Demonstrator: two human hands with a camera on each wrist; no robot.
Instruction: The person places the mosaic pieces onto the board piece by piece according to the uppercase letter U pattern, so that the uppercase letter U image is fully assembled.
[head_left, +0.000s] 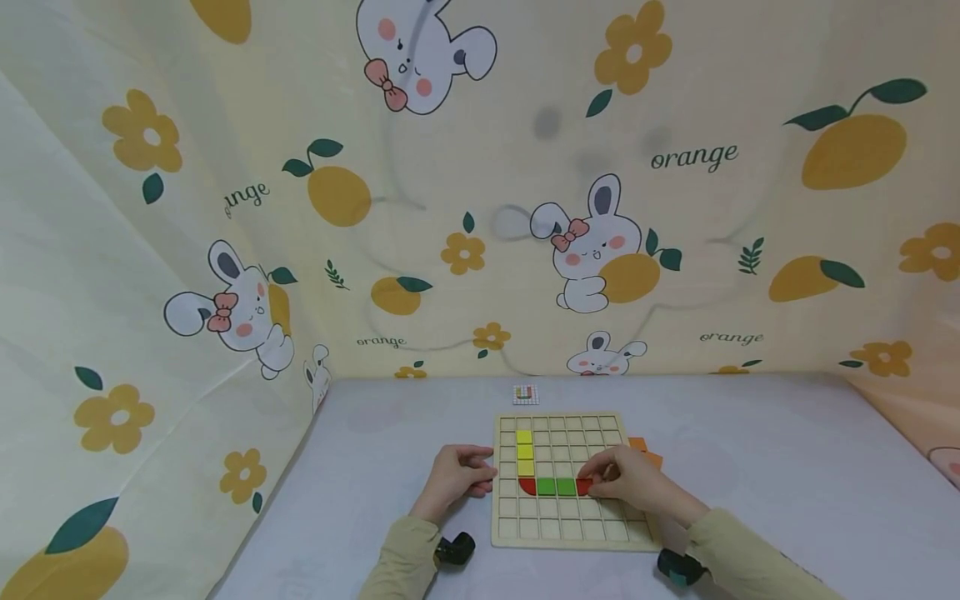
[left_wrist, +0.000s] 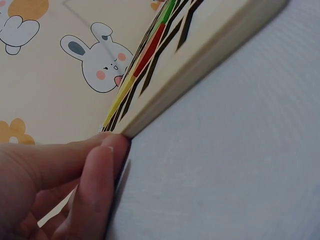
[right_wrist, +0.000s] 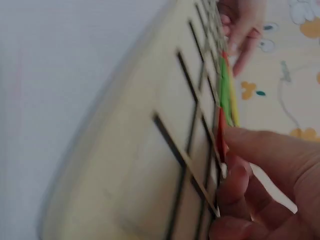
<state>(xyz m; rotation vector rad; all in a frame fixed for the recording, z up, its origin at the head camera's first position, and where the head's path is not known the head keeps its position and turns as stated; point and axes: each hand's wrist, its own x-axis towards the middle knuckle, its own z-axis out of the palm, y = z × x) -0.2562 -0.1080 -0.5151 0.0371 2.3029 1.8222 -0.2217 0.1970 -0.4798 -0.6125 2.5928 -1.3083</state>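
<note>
A light wooden grid board (head_left: 517,528) lies on the table. On it, a column of yellow tiles (head_left: 524,452) runs down to a red tile with a rounded corner (head_left: 528,486), and two green tiles (head_left: 556,487) continue rightward. My right hand (head_left: 626,479) pinches another red tile (head_left: 582,486) at the right end of this row; in the right wrist view the red tile (right_wrist: 221,131) sits at the thumb and fingertips, partly covered. My left hand (head_left: 456,479) touches the board's left edge, and in the left wrist view its fingertips (left_wrist: 116,142) meet the board's side.
Orange pieces (head_left: 647,454) lie beside the board's right edge, partly behind my right hand. A small pattern card (head_left: 526,394) is on the table (head_left: 375,442) beyond the board. A printed curtain (head_left: 465,167) hangs behind and along the sides.
</note>
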